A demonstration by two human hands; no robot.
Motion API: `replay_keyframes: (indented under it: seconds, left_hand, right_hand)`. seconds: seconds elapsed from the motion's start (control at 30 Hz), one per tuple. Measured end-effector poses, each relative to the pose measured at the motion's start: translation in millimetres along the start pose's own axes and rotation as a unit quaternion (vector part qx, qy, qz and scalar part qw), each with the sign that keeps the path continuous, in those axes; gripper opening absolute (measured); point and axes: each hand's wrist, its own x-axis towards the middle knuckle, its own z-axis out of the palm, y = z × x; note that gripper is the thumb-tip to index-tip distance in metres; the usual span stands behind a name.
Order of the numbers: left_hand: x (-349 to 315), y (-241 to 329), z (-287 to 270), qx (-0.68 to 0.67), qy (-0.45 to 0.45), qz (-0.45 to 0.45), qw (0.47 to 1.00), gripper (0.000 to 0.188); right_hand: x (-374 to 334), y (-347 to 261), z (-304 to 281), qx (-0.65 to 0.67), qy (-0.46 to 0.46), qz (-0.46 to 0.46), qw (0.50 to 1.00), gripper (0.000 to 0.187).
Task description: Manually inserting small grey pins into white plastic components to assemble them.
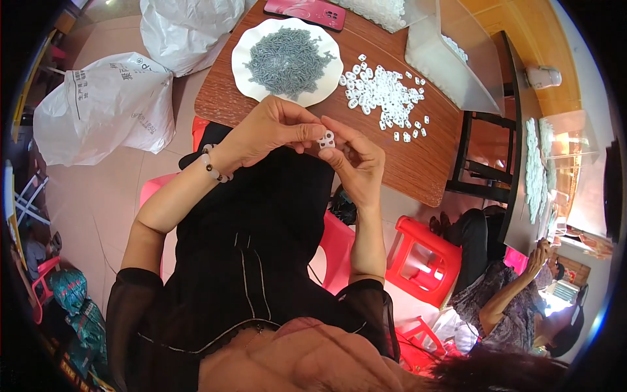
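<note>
My left hand (264, 134) and my right hand (359, 160) meet over my lap, just off the near edge of the table. Their thumbs and fingertips pinch a small white plastic piece (327, 139) with dark round holes from both sides. Whether it is one piece or more than one stacked is too small to tell. Beyond my left hand stands a white plate with a wavy rim (240, 65), heaped with thin grey pins or screws (287, 62). To its right, many similar white two-holed pieces (382, 95) lie loose on the brown wooden table (418, 173).
A pink phone (305, 13) lies at the far edge. Clear bins with white pieces (444, 62) stand far right. White sacks (111, 108) sit on the floor at left. A red stool (424, 261) stands at right, near another person (503, 294) at a second table.
</note>
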Motion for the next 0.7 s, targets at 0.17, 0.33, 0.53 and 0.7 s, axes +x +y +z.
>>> replay_keyframes:
  seconds: [0.17,0.33,0.53,0.7]
  left_hand:
    - [-2.3,5.0,3.1,-0.014,0.008,-0.014,1.000,0.021]
    - [-3.3,5.1,3.9,-0.033,0.004,-0.035,0.999,0.023]
    - [-4.1,7.1,4.3,-0.037,-0.002,-0.046,0.998,0.027]
    - [-3.6,4.0,2.3,-0.014,-0.006,-0.036,0.999,0.025]
  right_hand:
    - [0.7,-0.5,-4.5,-0.105,0.001,-0.068,0.992,0.038]
    - [1.3,0.6,0.0,-0.085,0.010,-0.096,0.992,0.038]
    - [1.5,0.8,-0.2,-0.110,0.023,-0.106,0.988,0.036]
    - [1.9,0.8,0.7,-0.158,0.024,-0.116,0.980,0.034]
